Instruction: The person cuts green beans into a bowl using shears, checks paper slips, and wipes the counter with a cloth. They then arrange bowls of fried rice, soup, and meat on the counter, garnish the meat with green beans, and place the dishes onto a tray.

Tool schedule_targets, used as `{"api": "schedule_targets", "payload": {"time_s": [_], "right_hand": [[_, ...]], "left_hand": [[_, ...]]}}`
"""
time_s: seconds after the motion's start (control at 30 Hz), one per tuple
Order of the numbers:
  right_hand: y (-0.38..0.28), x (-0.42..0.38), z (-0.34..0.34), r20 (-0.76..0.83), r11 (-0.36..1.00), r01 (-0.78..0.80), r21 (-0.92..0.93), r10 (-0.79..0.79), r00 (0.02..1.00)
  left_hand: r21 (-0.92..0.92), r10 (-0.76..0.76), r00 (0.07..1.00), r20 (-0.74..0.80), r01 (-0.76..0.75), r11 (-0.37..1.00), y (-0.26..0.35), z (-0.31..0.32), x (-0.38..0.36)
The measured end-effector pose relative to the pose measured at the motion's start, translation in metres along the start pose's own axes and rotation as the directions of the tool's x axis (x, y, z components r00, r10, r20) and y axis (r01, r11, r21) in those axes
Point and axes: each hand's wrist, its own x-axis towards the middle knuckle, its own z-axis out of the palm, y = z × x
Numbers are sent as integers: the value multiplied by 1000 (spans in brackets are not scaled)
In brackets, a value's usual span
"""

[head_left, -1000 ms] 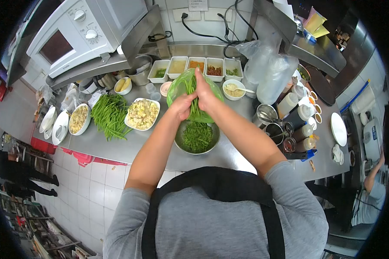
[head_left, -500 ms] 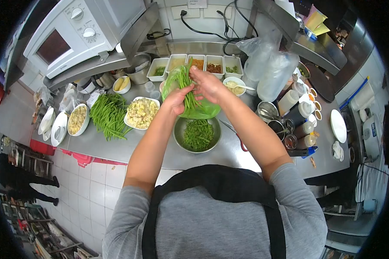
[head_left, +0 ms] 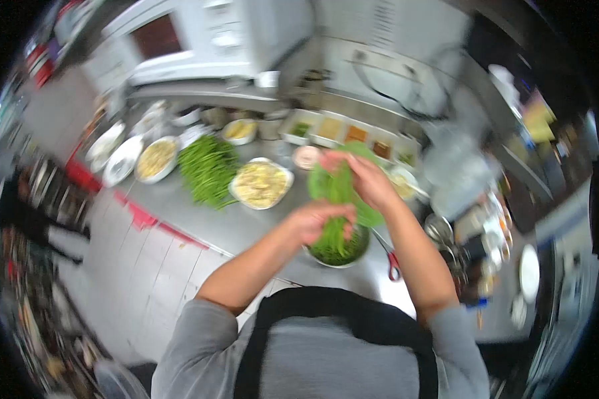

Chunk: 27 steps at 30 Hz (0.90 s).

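Observation:
A bundle of long green beans (head_left: 338, 193) slants over a metal bowl (head_left: 367, 247) that holds cut green pieces (head_left: 329, 253). My left hand (head_left: 316, 223) is closed around the bundle's lower part. At the upper end, my right hand (head_left: 366, 176) curls its fingers over the beans; motion blur softens its fingertips. Behind the bundle a thin green plastic bag (head_left: 369, 216) lies bunched up, partly hidden by the beans and my hands. Red-handled scissors (head_left: 394, 267) rest on the counter to the right of the bowl.
A pile of green beans (head_left: 208, 169) and a bowl of pale chopped food (head_left: 262, 184) stand to the left. White containers (head_left: 328, 130) line the back. Bottles (head_left: 482, 246) crowd the right. A microwave (head_left: 186, 43) sits on the shelf above. A person (head_left: 30, 213) stands far left.
The view has turned and blurred. My hands and the bean bundle have come down closer over the bowl. My right hand has moved from beside the beans to around their upper end.

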Motion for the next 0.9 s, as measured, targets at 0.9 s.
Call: {"api": "schedule_targets", "payload": {"time_s": [0.9], "right_hand": [[76,-79,52,-494,805,2,593,361,791]], "left_hand": [[48,445,840,-310,-454,890,-20,7,-10]]}}
